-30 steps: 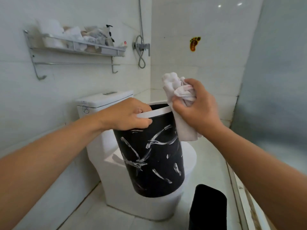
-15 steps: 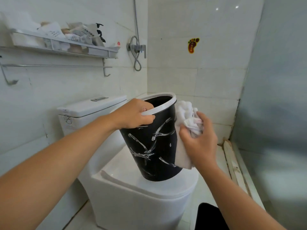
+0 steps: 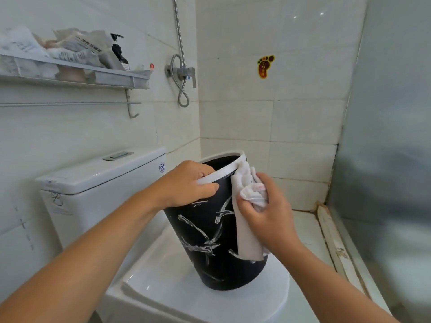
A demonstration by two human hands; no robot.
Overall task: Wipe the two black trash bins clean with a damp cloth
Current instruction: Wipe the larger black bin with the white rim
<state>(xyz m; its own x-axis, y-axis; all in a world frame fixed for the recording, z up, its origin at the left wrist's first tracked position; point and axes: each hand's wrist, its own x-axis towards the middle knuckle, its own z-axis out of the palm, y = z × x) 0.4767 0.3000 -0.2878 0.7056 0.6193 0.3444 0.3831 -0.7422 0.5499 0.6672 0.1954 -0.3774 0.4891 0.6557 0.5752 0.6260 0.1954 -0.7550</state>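
1. While the black trash bin (image 3: 217, 241) stands tilted on the closed toilet lid (image 3: 177, 294), its white rim (image 3: 224, 170) leaning toward the toilet tank (image 3: 98, 183), the head view shows both hands on it.
2. At the near side of the rim, the left hand (image 3: 186, 185) grips the bin: the fingers curl over the white band into the opening and the thumb presses the black wall below.
3. Against the bin's right flank, the right hand (image 3: 265, 213) holds a white cloth (image 3: 247, 206) bunched in curled fingers; the cloth's top touches the rim and its loose end hangs down the wall.
4. White streaks mark the bin's black front.
5. On the left wall a metal shelf (image 3: 93, 75) carries packets and a dark pump bottle (image 3: 120, 53), with a shower fitting (image 3: 184, 73) beside it.
6. A foot-shaped sticker (image 3: 264, 66) sits on the far tiled wall.
7. Only this one bin is in view.
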